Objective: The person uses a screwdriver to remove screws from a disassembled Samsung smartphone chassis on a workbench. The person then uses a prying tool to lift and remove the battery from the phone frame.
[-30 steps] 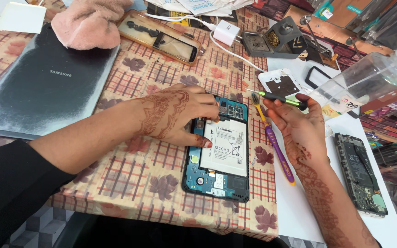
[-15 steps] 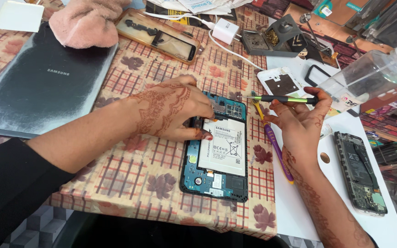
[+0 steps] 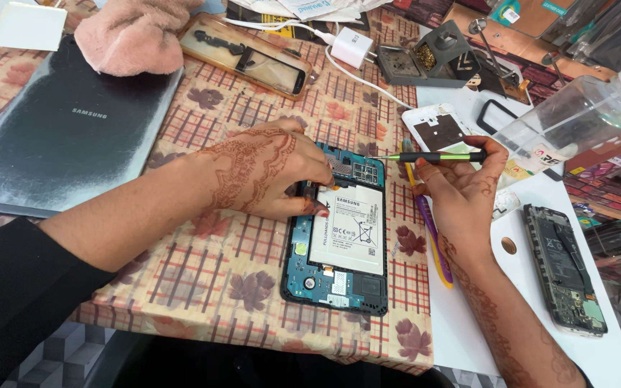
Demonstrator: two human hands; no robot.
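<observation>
Opened tablet (image 3: 339, 233) lies back-off on the patterned cloth of the table (image 3: 203, 280), just below and between the two hands, its long axis running away from the person, with the white battery (image 3: 348, 226) filling its middle. The left hand (image 3: 267, 176) rests curled on the tablet's upper left edge, fingertips pressed against the frame beside the battery, pinning it; it grips nothing that I can make out. The right hand (image 3: 461, 190) sits just beyond the tablet's right edge, closed around a thin screwdriver (image 3: 433, 156) held nearly level, its tip pointing leftward over the circuit board at the tablet's top end. The tip hovers close to the left fingertips; whether it touches the board I cannot tell. The left hand is on the tablet, the right only reaches it through the tool. Under the right wrist lie a purple and a yellow tool (image 3: 433, 230); a stripped phone (image 3: 566, 269) lies further right.
</observation>
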